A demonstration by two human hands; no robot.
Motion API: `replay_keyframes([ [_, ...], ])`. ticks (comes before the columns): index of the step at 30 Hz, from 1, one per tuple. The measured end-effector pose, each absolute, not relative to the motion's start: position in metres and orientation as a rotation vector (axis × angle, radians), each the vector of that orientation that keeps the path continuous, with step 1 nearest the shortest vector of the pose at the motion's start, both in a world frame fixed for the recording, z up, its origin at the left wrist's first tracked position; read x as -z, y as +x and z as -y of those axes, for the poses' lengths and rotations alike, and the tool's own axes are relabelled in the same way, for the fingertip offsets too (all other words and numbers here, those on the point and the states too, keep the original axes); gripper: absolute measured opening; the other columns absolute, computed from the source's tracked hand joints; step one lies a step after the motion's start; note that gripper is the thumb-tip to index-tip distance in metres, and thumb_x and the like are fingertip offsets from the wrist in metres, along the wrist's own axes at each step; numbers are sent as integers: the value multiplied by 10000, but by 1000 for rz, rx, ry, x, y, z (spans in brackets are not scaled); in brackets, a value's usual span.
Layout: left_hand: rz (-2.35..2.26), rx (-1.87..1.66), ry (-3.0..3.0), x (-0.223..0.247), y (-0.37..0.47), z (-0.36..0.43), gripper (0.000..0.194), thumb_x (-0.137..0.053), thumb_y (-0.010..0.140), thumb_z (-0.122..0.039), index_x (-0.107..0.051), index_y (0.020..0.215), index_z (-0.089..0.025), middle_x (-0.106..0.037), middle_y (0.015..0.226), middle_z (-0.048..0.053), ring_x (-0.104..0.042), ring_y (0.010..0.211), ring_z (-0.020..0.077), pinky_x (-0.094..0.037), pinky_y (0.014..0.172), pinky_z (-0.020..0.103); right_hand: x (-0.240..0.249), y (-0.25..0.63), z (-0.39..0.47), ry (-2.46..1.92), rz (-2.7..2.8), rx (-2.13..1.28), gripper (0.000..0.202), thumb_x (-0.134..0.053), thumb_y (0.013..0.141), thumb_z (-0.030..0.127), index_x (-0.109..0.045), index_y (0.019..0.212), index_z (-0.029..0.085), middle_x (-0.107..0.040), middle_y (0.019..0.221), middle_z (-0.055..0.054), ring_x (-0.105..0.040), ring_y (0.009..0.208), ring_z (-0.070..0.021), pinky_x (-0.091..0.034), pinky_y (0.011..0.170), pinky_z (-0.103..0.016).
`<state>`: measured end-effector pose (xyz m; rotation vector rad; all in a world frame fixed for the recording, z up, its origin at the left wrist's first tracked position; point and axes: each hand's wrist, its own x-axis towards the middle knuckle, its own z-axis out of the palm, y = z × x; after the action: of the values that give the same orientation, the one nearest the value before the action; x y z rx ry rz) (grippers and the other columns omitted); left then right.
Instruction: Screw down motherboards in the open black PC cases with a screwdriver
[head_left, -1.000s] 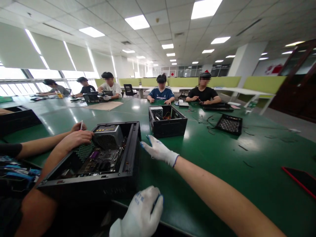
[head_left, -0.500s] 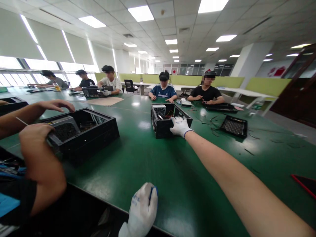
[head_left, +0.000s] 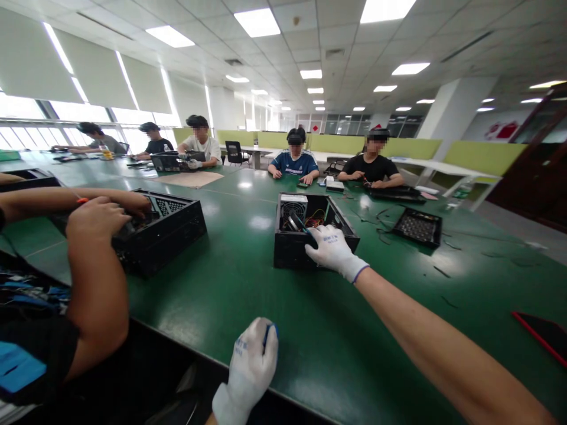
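Note:
A black computer case (head_left: 295, 251) with its top side uncovered stands on the green table (head_left: 230, 295). A fan, a silver-topped power unit (head_left: 294, 206) and red and yellow wires show inside it. My right hand (head_left: 333, 248), in a white glove, grips the near wall of the case, fingers over the rim and thumb outside. Near the table's front edge, my left hand (head_left: 254, 360), also gloved, is closed around something blue (head_left: 267, 335) that is mostly hidden.
At the left, a co-worker's bare hands (head_left: 95, 218) work at another black case (head_left: 172, 233). A perforated black panel (head_left: 417, 226) and loose strips lie to the right. A red-edged dark object (head_left: 543, 336) is at the far right. Several people sit beyond.
My right hand and the case have come closer, and the case is turned slightly. My left hand has barely moved. The co-worker's hands have shifted right, one reaching into the other case.

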<state>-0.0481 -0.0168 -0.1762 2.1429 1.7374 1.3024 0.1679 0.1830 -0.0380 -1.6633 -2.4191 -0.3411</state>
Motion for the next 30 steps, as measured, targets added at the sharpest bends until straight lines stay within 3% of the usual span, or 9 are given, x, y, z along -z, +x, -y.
replay_keyframes([
  [6,-1741,-1406,2144,179,-49,18,236,-400,1042,-316,-618,1034,-227,-728,969,86,-731,867,224,-603,818,360,34,181,-89,-1473,2440,275,523,-486,973,509,-654,1308,144,-669,1169,-160,-574,1083,-305,-429,929,-411],
  [11,-1706,-1438,1948,169,-59,22,329,-375,1045,-383,-627,917,-216,-715,866,68,-708,804,217,-598,785,356,30,195,-16,-1345,2435,218,459,-502,989,473,-677,1248,138,-689,1070,-137,-604,995,-290,-464,885,-426],
  [20,-1580,-1498,1951,81,-64,46,329,-371,1046,-363,-627,914,-203,-670,829,38,-647,771,186,-533,723,301,18,217,69,-1096,2486,57,212,-566,971,370,-699,974,204,-677,827,-63,-618,754,-213,-461,708,-379],
  [26,-1249,-1147,2297,28,-42,62,180,-452,1018,-260,-622,973,-222,-644,877,26,-612,788,173,-490,731,300,7,218,98,-987,2498,-40,135,-576,950,297,-693,962,230,-680,783,-39,-603,678,-197,-451,613,-375],
  [30,-1113,-898,2551,10,-32,71,140,-483,1000,-261,-620,994,-231,-622,838,25,-591,740,185,-466,687,332,-1,219,112,-971,2425,-73,123,-597,926,298,-709,963,263,-722,801,-50,-651,694,-217,-514,638,-385],
])
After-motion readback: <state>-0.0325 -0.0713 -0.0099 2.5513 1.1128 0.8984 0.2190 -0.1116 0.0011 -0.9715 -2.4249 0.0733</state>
